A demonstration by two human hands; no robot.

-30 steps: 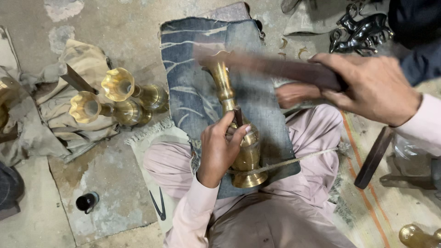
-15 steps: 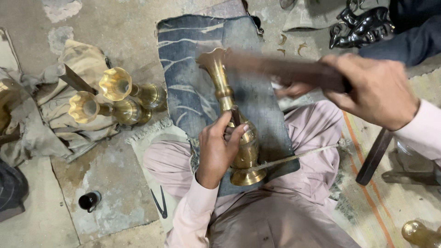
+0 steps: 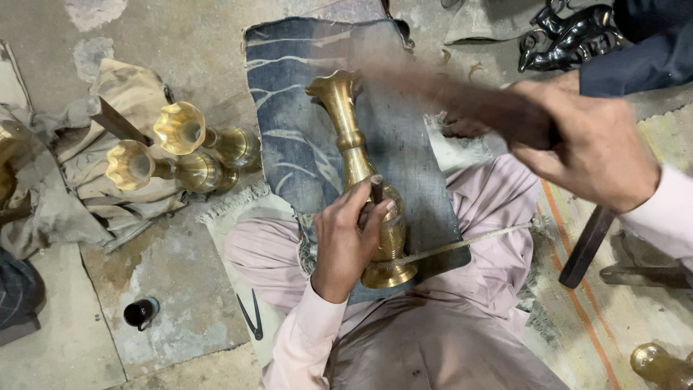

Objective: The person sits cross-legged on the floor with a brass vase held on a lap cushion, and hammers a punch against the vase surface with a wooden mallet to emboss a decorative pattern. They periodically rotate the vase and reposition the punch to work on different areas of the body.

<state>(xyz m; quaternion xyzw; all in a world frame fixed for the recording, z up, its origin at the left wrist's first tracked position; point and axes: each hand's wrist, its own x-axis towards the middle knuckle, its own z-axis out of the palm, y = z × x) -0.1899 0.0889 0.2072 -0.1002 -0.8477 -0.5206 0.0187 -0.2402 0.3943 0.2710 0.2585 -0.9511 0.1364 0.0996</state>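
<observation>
We have the brass vase (image 3: 361, 180) lying across our lap on the blue cloth (image 3: 289, 108), our left hand (image 3: 346, 242) pinching a small punch (image 3: 377, 191) against it. Our right hand (image 3: 592, 144) grips a blurred tool, probably a hammer; any marks are unreadable.

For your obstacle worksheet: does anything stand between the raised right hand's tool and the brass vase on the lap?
Nothing visible does. The right hand holds the blurred dark tool above the brass vase; the left hand presses a small punch lower on the body.
</observation>
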